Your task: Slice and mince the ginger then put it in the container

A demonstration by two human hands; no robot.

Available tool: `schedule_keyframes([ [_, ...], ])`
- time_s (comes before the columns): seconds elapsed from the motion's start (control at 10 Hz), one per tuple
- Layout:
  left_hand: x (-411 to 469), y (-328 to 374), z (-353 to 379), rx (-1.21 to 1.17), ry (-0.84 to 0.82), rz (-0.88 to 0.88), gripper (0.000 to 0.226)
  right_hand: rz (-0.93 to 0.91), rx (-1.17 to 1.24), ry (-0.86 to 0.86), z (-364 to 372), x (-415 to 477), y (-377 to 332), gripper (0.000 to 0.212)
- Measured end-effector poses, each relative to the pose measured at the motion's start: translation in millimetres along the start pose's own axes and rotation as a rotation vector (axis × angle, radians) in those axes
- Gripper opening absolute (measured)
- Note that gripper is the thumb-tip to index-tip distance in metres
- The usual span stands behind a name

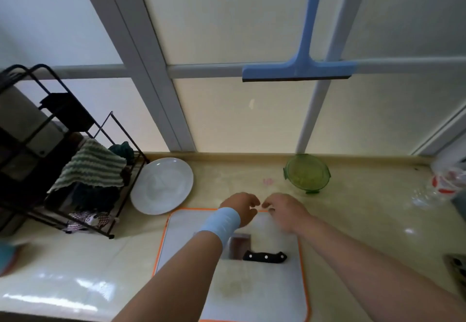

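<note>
Writing: red and white print on the clear packaging (443, 183) at the counter's right end, too blurred to read
Ginger: cannot be made out; the spot at the fingertips is smeared by blur
Left hand (240, 208): over the far edge of the cutting board (264, 291), fingers curled down and inward; whether they pinch anything cannot be told
Right hand (285, 212): just beside the left, fingertips nearly meeting it, fingers bent; a grip cannot be told through the blur
Wristband (223, 222): pale blue, wrapped round the left wrist
Cutting board: white with an orange rim, lying on the countertop (365, 221), a faint yellowish stain on its near half
Knife (264, 256): flat on the board behind the hands, black riveted handle pointing right, broad blade partly hidden under the left forearm, touched by neither hand
Container (307, 173): round, translucent green, clip tabs on its rim, standing near the wall beyond and to the right of the board; it looks yellowish inside, contents or counter cannot be told
Plate (161, 186): white, left of the board's far corner, its edge against the rack
Rack (75, 170): black wire, a green-and-white striped cloth (93, 168) draped over it
Squeegee (300, 69): blue, against the frosted window above
</note>
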State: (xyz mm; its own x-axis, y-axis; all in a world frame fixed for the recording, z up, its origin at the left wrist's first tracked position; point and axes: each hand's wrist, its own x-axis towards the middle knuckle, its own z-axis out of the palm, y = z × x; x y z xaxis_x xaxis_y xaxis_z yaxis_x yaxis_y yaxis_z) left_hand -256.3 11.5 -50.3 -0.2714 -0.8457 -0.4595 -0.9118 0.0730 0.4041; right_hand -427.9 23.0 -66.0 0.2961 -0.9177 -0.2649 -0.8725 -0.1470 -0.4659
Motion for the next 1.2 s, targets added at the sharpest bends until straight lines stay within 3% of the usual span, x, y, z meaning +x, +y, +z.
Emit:
schedule_keyframes([
  [0.1, 26.1, 31.3, -6.2, 0.005, 0.031, 0.053, 0.035, 0.073, -0.086, 0.145, -35.8, 14.2, 32.1, 0.033],
  [0.2, 51.5, 56.2, -4.4, 0.012, 0.033, 0.084, 0.037, 0.257, -0.265, 0.115, -57.0, 26.5, 65.4, 0.045],
  [0.3, 71.6, 70.7, -0.2, 0.008, 0.023, 0.088, 0.045, 0.433, -0.163, -0.021, -57.7, 38.2, 93.4, 0.072],
  [0.4, 85.4, 69.8, 2.4, -0.010, 0.031, 0.101, 0.056, 0.421, -0.057, 0.003, -46.2, 47.0, 102.1, 0.074],
  [0.6, 80.8, 23.5, -1.8, -0.043, 0.152, -0.002, 0.057, 0.170, -0.010, 0.114, -11.4, 60.7, 44.9, 0.059],
  [0.8, 46.1, -66.8, -24.4, 0.057, 0.282, -0.149, 0.053, -0.029, -0.041, -0.001, 13.7, 96.6, -28.1, 0.059],
  [0.9, 33.2, -101.9, -36.4, 0.014, 0.235, -0.162, 0.054, -0.072, -0.132, -0.027, 22.2, 108.8, -52.0, 0.062],
  [1.1, 14.7, -119.8, -47.1, -0.056, 0.148, -0.082, 0.066, 0.030, -0.151, -0.103, 9.4, 103.2, -72.7, 0.064],
  [1.2, -2.2, -119.3, -66.2, -0.125, 0.248, -0.034, 0.065, 0.089, -0.073, -0.023, -12.3, 96.5, -86.5, 0.060],
])
